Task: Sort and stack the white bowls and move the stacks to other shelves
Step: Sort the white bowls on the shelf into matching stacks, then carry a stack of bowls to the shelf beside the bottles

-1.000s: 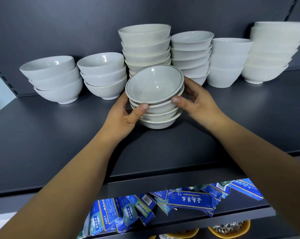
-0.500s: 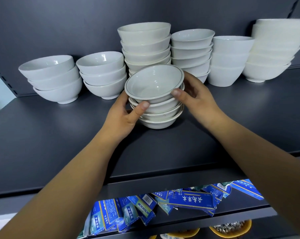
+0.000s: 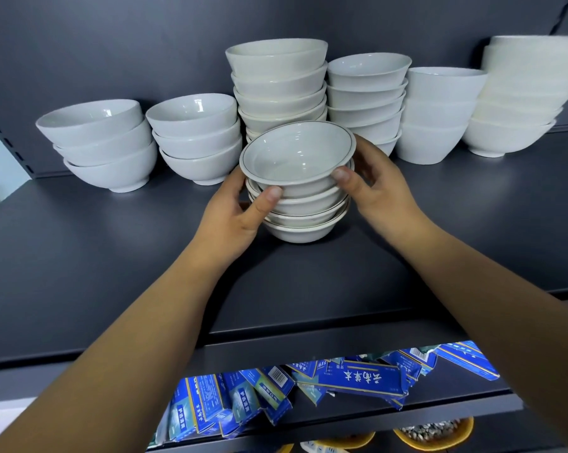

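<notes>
The left hand (image 3: 233, 214) grips the line-rimmed stack (image 3: 300, 220) from its 8 o'clock side, thumb pressed on the wall of the top bowl (image 3: 297, 155). Its fingers are hidden behind the bowls. The right hand (image 3: 380, 188) grips from 3 o'clock, thumb under the top bowl's rim and fingers curled round the far side. Compared with one second ago, the right thumb has shifted up to that rim. The stack has not left its place and its base looks seated on the shelf (image 3: 112, 256). The top bowl sits tilted toward the camera, not nested level. Judgement: the grasp is being settled and the lift has not begun, so the top bowl should be seated before carrying. At 12 o'clock, just behind, stands the tall stack (image 3: 276, 83). Further white stacks extend to 10 o'clock (image 3: 103, 142) and 2 o'clock (image 3: 439, 116). Blue cartons (image 3: 358, 380) lie on the shelf below, at 6 o'clock.
</notes>
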Available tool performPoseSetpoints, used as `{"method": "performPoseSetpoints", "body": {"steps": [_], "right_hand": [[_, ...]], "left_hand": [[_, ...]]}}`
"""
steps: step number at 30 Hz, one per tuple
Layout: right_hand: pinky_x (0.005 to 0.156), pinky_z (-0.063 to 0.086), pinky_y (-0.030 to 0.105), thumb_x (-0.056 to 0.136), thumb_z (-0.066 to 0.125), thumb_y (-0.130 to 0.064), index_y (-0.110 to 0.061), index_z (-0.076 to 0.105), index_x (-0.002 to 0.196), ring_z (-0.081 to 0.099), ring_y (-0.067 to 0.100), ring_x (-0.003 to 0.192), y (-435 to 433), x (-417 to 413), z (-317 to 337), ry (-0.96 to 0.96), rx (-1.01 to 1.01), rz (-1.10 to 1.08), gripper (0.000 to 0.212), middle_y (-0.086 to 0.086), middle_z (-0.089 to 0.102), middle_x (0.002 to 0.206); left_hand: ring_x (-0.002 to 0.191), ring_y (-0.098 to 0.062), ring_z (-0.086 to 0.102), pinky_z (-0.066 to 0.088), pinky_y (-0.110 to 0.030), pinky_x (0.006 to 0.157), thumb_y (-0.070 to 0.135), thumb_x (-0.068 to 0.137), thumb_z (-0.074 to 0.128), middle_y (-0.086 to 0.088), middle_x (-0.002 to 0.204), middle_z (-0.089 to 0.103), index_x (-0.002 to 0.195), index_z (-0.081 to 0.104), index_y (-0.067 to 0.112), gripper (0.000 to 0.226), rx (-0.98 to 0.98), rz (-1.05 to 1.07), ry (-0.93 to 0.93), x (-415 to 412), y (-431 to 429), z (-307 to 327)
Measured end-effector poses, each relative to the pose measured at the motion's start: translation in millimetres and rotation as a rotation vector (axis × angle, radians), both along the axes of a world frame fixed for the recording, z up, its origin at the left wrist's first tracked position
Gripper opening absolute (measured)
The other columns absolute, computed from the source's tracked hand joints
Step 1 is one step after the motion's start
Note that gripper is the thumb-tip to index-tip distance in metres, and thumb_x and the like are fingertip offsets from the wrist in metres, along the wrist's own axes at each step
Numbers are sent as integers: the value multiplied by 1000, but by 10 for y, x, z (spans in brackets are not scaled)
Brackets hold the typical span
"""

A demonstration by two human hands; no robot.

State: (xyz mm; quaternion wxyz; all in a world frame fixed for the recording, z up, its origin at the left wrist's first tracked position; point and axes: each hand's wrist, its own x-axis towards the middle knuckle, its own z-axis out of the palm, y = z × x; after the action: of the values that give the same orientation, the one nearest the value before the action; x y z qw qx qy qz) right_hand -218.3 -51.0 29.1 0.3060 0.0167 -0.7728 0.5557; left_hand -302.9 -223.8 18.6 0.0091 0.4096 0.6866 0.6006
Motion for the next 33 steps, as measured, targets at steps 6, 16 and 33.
{"method": "performPoseSetpoints", "body": {"steps": [6, 16, 33], "right_hand": [[99, 39, 16, 53, 59, -79, -26, 46, 123, 50, 1, 117, 11, -15, -25, -25, -14, -4, 89, -14, 55, 120], [87, 31, -5, 46, 52, -87, -31, 30, 131, 39, -32, 101, -5, 20, -66, -200, 13, 114, 104, -31, 42, 119], [104, 28, 17, 77, 56, -56, -27, 20, 143, 36, 1, 128, -337, 201, -95, -170, -180, 66, 81, -13, 37, 140]], "left_hand": [[112, 14, 47, 38, -6, 89, 52, 71, 57, 20, 122, 48, 130, 35, 19, 72, 27, -43, -10, 8, 14, 9], [107, 24, 44, 33, 2, 85, 61, 57, 68, 24, 118, 44, 115, 31, 38, 73, -66, -121, 21, 61, 18, 23], [119, 3, 34, 31, 1, 83, 19, 64, 82, 19, 129, 28, 142, -7, 18, 118, -278, -171, -133, 106, -42, 23]]}}
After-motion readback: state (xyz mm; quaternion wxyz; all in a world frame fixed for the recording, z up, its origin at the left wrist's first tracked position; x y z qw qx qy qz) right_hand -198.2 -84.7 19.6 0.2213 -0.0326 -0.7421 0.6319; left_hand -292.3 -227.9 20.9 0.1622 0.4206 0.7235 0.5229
